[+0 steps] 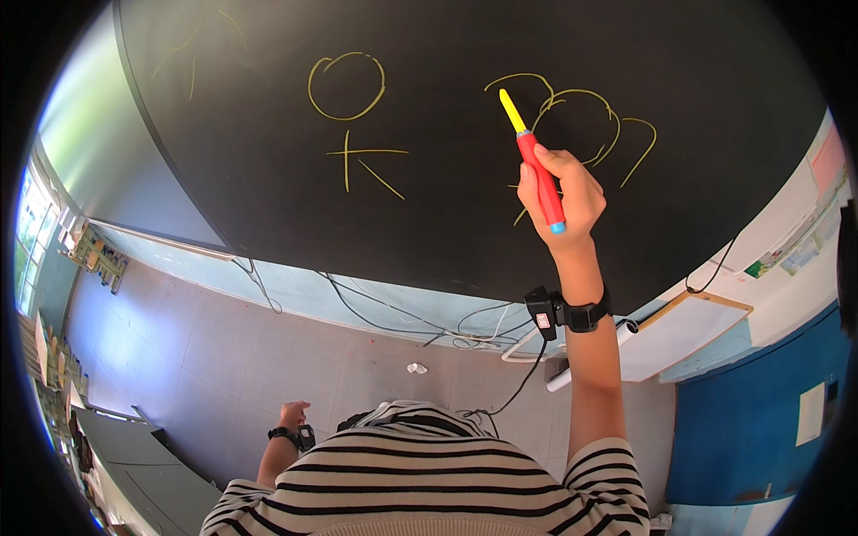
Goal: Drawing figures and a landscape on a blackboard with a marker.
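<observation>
My right hand grips a red chalk holder with a blue end and a long yellow tip, held over a blackboard. Whether the tip touches the board I cannot tell. Around the hand are yellow curves, some of their strokes partly hidden behind it. Further left on the board stand a yellow circle and crossed straight strokes below it. Fainter yellow lines show at the upper left. My left hand hangs low beside my striped shirt, its fingers partly bent and apart, with nothing seen in it.
Black cables run along the wall under the board. A crumpled white scrap lies on the floor. A framed whiteboard leans at the right near a blue door. A grey desk stands at lower left. A cable hangs from my right wrist device.
</observation>
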Demonstrator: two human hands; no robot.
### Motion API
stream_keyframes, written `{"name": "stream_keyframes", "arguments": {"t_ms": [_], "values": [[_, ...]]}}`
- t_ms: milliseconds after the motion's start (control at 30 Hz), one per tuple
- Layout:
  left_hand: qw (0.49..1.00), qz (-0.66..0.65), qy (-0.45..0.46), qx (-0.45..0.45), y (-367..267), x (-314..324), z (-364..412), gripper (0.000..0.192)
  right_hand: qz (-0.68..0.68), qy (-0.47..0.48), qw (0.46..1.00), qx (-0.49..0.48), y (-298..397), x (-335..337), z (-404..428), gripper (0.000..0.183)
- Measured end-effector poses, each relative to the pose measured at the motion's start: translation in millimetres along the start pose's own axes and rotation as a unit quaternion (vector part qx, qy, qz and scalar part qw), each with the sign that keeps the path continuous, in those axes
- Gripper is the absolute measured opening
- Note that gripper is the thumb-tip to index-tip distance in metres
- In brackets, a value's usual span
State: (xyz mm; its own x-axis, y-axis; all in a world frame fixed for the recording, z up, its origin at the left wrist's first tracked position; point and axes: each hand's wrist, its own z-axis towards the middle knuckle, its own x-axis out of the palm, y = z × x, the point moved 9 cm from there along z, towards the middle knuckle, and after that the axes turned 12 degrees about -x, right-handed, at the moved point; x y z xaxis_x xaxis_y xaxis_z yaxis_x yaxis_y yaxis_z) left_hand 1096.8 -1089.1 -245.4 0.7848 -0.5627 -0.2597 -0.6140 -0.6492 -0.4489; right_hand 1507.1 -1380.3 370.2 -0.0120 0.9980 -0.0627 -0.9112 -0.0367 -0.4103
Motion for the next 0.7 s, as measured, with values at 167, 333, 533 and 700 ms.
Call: {"name": "stream_keyframes", "arguments": {"t_ms": [167, 333, 533, 700], "values": [[1.0, -0.006, 0.026, 0.009, -14, 9, -10, 0.016, 0.014, 0.022, 1.0, 0.006, -4, 10, 1, 0.026], [0.999, -0.022, 0.036, 0.001, -15, 14, -4, 0.014, 0.068, 0.179, 0.981, -0.027, 16, 26, -27, 0.031], [0.999, -0.031, 0.019, -0.01, -6, 4, 8, 0.013, 0.112, 0.229, 0.966, -0.037, 16, 17, -32, 0.03], [1.0, -0.021, 0.019, -0.005, -8, 5, 8, 0.014, 0.07, 0.188, 0.98, -0.01, -12, -3, -5, 0.023]]}}
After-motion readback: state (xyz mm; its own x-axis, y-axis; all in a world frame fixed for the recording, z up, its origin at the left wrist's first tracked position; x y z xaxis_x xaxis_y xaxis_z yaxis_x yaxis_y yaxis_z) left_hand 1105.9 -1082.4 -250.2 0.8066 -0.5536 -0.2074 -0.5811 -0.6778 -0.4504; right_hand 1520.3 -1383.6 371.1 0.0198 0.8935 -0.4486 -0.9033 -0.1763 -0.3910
